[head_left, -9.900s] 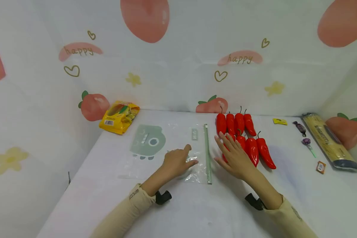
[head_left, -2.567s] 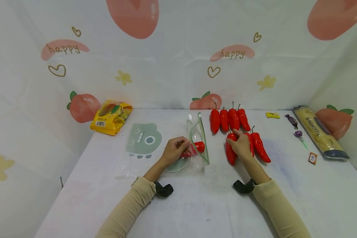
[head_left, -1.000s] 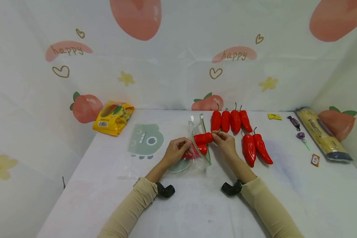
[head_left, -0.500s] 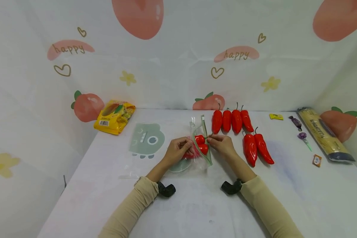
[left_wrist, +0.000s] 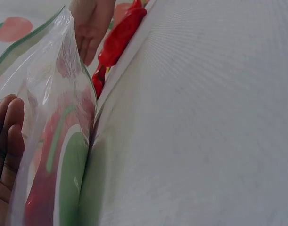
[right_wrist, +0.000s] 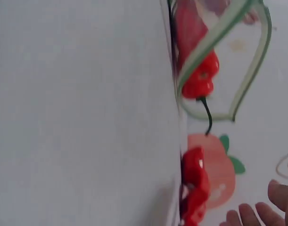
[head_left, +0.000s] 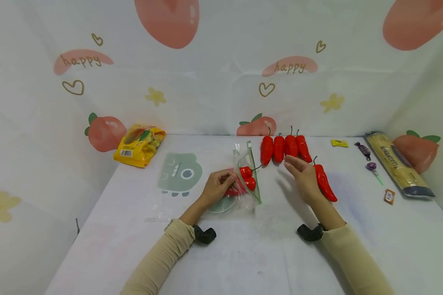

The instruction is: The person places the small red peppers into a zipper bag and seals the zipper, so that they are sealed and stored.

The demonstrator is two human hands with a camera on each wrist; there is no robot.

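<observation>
A clear zip bag point(head_left: 179, 174) printed with a green cartoon monster lies on the table, its green-edged mouth standing open to the right. My left hand point(head_left: 217, 188) pinches the upper film near that mouth. Red peppers point(head_left: 250, 184) lie inside the bag; one stem pokes out past the zip edge. My right hand point(head_left: 303, 177) hovers over the table, fingers apart and holding nothing, beside a red pepper point(head_left: 324, 183) in the front row. The front pepper to its left is hidden behind this hand. In the right wrist view its fingertips point(right_wrist: 250, 215) show low in the corner.
Several red peppers point(head_left: 266, 150) stand in a row at the back. A yellow snack bag point(head_left: 139, 145) lies back left. On the right are a spaghetti pack point(head_left: 398, 164), a lollipop point(head_left: 371, 166) and small wrapped sweets point(head_left: 389, 196). A patterned cloth wall point(head_left: 206, 94) rises behind.
Front-row peppers have gone into the bag, which was flat and shut at first. My right hand has let go of the latest one and moved right; my left keeps its pinch.
</observation>
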